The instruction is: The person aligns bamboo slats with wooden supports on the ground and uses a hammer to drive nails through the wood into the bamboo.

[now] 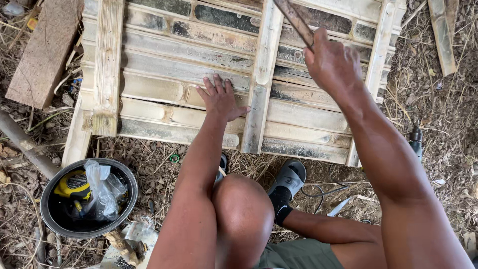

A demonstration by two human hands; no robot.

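On the littered ground lies a bamboo slat panel [199, 65]. Left hand [220, 98] presses flat on its slats, fingers spread wide. Right hand [332, 62], raised above the panel, has its fingers wrapped around a tool handle [298, 21]. Nearby sits a black bowl [127, 175] with a tape measure [72, 185].

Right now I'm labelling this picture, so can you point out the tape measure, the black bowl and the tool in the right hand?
tape measure [73, 185], head view, on its yellow case.
black bowl [130, 185], head view, on its right rim.
tool [298, 21], head view, on its shaft above the right hand.
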